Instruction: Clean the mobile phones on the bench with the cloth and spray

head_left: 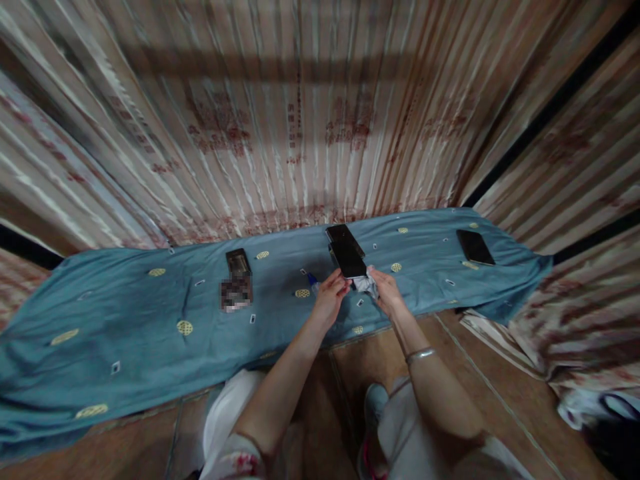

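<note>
A black flat device [349,259] with a glossy face, like a phone or small tablet, is tilted above the blue cloth. My left hand [331,297] is closed on its near left corner. A crumpled pale wiping cloth [367,283] is pinched in my right hand [385,289], against the near right edge of the device. Behind it lies another dark flat device [345,233], partly covered from view. Close by my left hand is a small clear bottle with a blue cap [312,278], partly hidden by the fingers.
A blue patterned cloth [145,300] covers the long low surface. To the left lies a dark rectangular item [237,260], its near part blurred out. At the right end is a dark tablet-like slab [475,247]. Striped curtains [280,120] hang behind; tiled floor [390,353] runs in front.
</note>
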`<move>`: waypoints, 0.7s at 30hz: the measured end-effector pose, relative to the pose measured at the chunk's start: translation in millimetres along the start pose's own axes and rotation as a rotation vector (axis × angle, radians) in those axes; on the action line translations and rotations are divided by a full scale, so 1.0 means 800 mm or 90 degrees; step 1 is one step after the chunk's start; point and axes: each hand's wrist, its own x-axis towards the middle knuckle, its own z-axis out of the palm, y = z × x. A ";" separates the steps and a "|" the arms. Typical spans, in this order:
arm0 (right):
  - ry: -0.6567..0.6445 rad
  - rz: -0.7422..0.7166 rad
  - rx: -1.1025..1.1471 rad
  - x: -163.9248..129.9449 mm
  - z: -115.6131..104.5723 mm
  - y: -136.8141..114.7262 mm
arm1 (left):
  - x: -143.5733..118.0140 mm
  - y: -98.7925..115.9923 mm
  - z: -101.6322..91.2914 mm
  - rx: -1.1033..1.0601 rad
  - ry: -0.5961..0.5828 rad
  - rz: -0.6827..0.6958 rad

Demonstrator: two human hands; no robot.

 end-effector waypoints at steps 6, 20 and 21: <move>0.064 -0.053 0.007 0.013 -0.004 0.010 | 0.013 -0.008 0.013 -0.037 0.054 -0.009; 0.082 -0.128 -0.044 0.050 0.002 0.022 | 0.070 -0.009 0.039 0.012 0.129 0.018; 0.083 -0.130 -0.050 0.052 0.002 0.023 | 0.073 -0.009 0.038 0.018 0.129 0.019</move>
